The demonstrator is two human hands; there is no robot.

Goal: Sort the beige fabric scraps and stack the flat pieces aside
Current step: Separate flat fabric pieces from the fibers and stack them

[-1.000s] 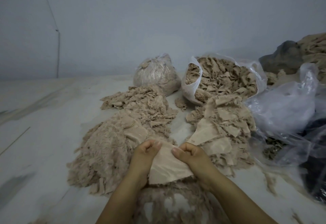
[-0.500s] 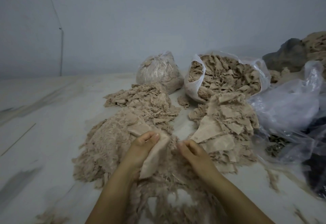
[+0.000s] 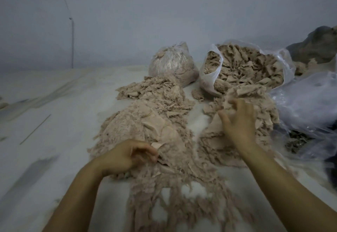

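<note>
A large heap of shredded beige scraps (image 3: 145, 127) lies on the pale floor in front of me. To its right sits a lower pile of flat beige pieces (image 3: 215, 140). My left hand (image 3: 127, 157) is at the near edge of the heap, fingers curled, pinching the corner of a small flat beige scrap (image 3: 156, 145). My right hand (image 3: 238, 120) hovers over the flat pile with fingers spread and loose, touching the top pieces; it is motion-blurred. More frayed scraps (image 3: 178, 195) trail toward me between my forearms.
A tied clear bag of scraps (image 3: 171, 67) and an open white bag full of beige scraps (image 3: 209, 78) stand at the back. Crumpled clear plastic (image 3: 306, 107) and dark bundles (image 3: 319, 45) crowd the right side. A thin stick (image 3: 35, 129) lies on the floor at left.
Both hands held one flat piece, then the right let go. My right hand has moved up and right onto the flat pile; my left hand has dropped to the heap's near edge.
</note>
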